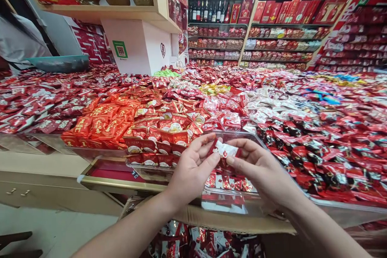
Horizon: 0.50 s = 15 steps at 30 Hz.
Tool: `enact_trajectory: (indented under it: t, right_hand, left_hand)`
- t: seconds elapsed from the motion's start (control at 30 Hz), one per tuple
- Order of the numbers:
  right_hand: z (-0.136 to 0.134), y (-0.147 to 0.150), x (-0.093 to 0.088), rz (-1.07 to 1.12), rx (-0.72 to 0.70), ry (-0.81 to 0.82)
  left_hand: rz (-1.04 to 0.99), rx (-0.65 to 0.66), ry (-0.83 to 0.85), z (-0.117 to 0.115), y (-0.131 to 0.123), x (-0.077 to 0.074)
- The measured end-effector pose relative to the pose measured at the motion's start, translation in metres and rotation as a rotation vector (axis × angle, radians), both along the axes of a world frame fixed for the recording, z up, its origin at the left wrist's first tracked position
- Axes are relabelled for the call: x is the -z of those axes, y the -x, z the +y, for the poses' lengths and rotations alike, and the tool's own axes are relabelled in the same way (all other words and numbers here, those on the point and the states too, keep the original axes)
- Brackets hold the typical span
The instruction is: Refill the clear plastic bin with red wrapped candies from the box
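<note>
Both my hands meet over the front edge of a candy display. My left hand [193, 167] and my right hand [256, 165] pinch a small red and white wrapped candy [225, 150] between their fingertips, one at each end. Under them stands a clear plastic tray [232, 205] with a few red wrapped candies at its bottom. To the left of it another clear tray holds red "DURIAN" candy packets [160, 137].
A wide counter [302, 100] is heaped with red, white and yellow wrapped sweets. A cardboard box [211, 219] of red candies sits below my arms. Shelves of red gift boxes and bottles [208, 11] line the back. A teal basin [59, 63] rests at far left.
</note>
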State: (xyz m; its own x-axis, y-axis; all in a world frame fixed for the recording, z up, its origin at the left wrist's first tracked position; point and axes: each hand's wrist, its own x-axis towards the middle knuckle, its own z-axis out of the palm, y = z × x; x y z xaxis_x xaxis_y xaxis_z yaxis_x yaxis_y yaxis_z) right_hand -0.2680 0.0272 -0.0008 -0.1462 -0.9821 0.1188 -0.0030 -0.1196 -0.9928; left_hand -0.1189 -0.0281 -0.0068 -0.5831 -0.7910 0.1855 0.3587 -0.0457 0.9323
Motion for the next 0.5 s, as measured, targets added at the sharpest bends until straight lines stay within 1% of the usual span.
enact_trajectory:
  t: [0.03,0.1,0.13,0.17,0.23,0.3,0.33,0.4,0.5]
  right_hand:
    - [-0.003,0.007,-0.003,0.108,0.0,0.041]
    - [-0.013,0.026,-0.01,0.402,0.017,0.107]
    - [-0.018,0.035,-0.013,0.563,0.006,0.093]
    - [-0.025,0.043,-0.015,0.717,-0.038,0.033]
    - [-0.038,0.053,-0.013,1.029,-0.198,-0.179]
    - [-0.05,0.053,-0.004,1.272,-0.366,-0.397]
    - [-0.054,0.051,0.002,1.356,-0.422,-0.473]
    - [-0.06,0.044,0.016,1.434,-0.487,-0.553]
    - [-0.062,0.037,0.031,1.481,-0.516,-0.571]
  left_hand:
    - [-0.032,0.004,0.003,0.0,0.0,0.001]
    - [-0.097,-0.014,0.036,-0.001,-0.001,0.005]
    - [-0.121,-0.023,0.068,-0.001,-0.002,0.008]
    - [-0.141,-0.031,0.109,-0.002,-0.002,0.011]
    - [-0.174,-0.038,0.203,-0.001,-0.002,0.017]
    - [-0.209,-0.048,0.301,-0.001,-0.002,0.021]
    - [-0.225,-0.053,0.343,-0.001,-0.002,0.022]
    - [-0.248,-0.059,0.403,0.0,-0.002,0.024]
    - [-0.266,-0.067,0.46,-0.001,-0.003,0.024]
